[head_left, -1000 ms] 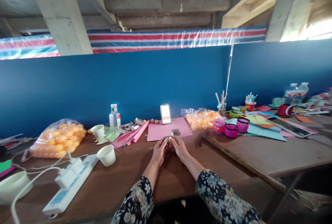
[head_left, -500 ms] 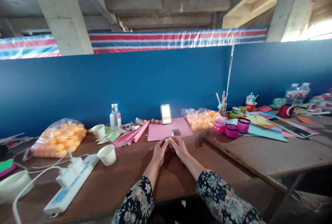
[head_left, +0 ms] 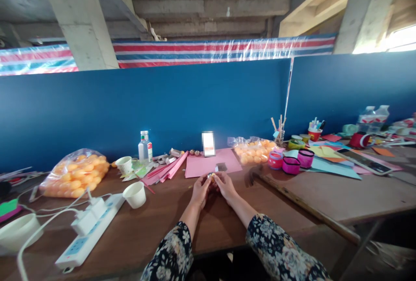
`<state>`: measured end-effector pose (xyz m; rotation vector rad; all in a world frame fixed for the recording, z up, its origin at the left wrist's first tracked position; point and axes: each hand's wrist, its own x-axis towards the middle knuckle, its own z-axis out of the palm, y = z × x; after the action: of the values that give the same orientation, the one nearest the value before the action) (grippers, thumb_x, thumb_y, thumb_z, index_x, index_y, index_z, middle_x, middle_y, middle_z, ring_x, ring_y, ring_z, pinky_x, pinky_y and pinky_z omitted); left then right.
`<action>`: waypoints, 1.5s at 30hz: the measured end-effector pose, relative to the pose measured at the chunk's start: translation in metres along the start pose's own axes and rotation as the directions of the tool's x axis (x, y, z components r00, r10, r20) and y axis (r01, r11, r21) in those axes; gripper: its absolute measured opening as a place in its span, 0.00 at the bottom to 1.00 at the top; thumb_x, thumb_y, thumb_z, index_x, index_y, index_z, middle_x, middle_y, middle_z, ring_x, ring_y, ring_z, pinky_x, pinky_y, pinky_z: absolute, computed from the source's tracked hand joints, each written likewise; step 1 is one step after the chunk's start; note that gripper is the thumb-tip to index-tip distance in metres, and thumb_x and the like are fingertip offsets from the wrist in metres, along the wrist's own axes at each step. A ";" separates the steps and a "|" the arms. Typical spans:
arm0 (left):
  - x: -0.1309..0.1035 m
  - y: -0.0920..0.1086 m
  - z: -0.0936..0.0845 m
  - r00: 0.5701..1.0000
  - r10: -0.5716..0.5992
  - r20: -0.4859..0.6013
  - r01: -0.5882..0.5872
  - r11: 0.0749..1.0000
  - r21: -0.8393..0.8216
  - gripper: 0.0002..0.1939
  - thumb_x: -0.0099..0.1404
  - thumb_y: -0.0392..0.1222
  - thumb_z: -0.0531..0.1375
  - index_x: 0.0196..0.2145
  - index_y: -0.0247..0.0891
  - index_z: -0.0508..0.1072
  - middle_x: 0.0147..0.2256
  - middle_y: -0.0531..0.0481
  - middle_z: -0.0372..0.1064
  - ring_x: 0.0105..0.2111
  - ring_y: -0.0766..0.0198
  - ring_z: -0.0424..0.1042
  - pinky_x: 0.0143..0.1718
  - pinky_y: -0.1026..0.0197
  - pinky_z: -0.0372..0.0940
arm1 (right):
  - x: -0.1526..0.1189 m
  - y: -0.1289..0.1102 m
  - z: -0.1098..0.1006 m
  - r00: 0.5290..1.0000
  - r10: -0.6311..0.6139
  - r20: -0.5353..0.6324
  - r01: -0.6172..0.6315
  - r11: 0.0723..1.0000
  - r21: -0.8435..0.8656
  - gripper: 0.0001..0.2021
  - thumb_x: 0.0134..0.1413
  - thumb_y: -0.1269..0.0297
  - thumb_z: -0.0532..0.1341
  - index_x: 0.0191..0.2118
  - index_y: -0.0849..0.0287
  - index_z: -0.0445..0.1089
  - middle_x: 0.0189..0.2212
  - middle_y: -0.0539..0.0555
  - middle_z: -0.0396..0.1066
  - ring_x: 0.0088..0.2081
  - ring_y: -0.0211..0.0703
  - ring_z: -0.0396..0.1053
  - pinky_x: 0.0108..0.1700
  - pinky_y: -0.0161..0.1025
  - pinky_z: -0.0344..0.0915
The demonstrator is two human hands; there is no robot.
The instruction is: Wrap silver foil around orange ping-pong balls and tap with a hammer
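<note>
In the head view, my left hand and my right hand meet over the brown table, closed with fingertips pinching a small shiny metallic ball. The fingers cover most of it, so its exact kind is unclear. Just beyond lies a sheet of pink paper with a small dark patch on it. A couple of similar shiny balls sit at the paper's far edge, beside a blurred-out white upright object.
Bags of orange balls stand left and right. A power strip and a paper cup are at left. A long-handled hammer lies at right, near pink-and-black bands, coloured papers and a phone.
My hands keep the small ball pinched in nearly the same place, with only a slight shift of the fingers. The view has moved a tiny bit.
</note>
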<state>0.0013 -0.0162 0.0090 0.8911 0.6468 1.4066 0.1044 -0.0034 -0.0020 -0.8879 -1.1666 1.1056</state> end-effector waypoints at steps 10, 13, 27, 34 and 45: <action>0.001 -0.002 -0.002 1.000 0.002 0.018 -0.002 1.000 -0.002 0.20 0.49 0.43 0.62 0.40 0.32 0.68 0.32 0.45 0.70 0.27 0.64 0.70 0.30 0.60 0.66 | -0.001 -0.003 0.001 1.000 0.017 -0.013 -0.017 1.000 0.000 0.19 0.41 0.51 0.59 0.36 0.61 0.65 0.24 0.50 0.67 0.20 0.33 0.62 0.18 0.29 0.58; 0.002 -0.003 -0.002 1.000 0.006 0.008 -0.006 1.000 -0.001 0.20 0.48 0.43 0.63 0.39 0.32 0.69 0.32 0.45 0.70 0.27 0.65 0.70 0.30 0.60 0.66 | -0.001 -0.003 0.001 1.000 0.014 -0.007 -0.014 1.000 0.004 0.19 0.41 0.52 0.59 0.36 0.61 0.65 0.24 0.50 0.67 0.19 0.32 0.62 0.18 0.29 0.57; 0.000 0.000 -0.001 1.000 -0.007 0.005 0.007 1.000 0.008 0.19 0.49 0.43 0.63 0.39 0.33 0.69 0.32 0.45 0.70 0.28 0.65 0.70 0.32 0.60 0.66 | -0.001 -0.003 0.000 1.000 0.015 -0.007 -0.015 1.000 0.009 0.19 0.42 0.51 0.59 0.36 0.61 0.65 0.24 0.50 0.67 0.20 0.33 0.62 0.18 0.29 0.57; -0.001 0.001 0.000 1.000 -0.007 0.000 0.007 1.000 0.008 0.20 0.48 0.44 0.63 0.38 0.33 0.69 0.33 0.45 0.71 0.29 0.64 0.70 0.32 0.59 0.66 | -0.001 -0.002 0.001 1.000 0.015 -0.015 -0.015 1.000 0.002 0.20 0.41 0.51 0.59 0.36 0.61 0.65 0.24 0.50 0.67 0.20 0.33 0.63 0.18 0.29 0.57; 0.001 0.000 -0.001 1.000 0.009 0.008 -0.009 1.000 0.004 0.19 0.48 0.42 0.63 0.38 0.32 0.69 0.32 0.46 0.70 0.28 0.67 0.69 0.32 0.62 0.65 | 0.000 -0.001 0.001 1.000 0.014 -0.015 -0.014 1.000 0.016 0.18 0.42 0.52 0.59 0.36 0.61 0.65 0.23 0.49 0.67 0.19 0.33 0.62 0.18 0.29 0.56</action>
<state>0.0005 -0.0155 0.0086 0.9032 0.6407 1.4091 0.1035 -0.0035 -0.0012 -0.8920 -1.1399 1.1165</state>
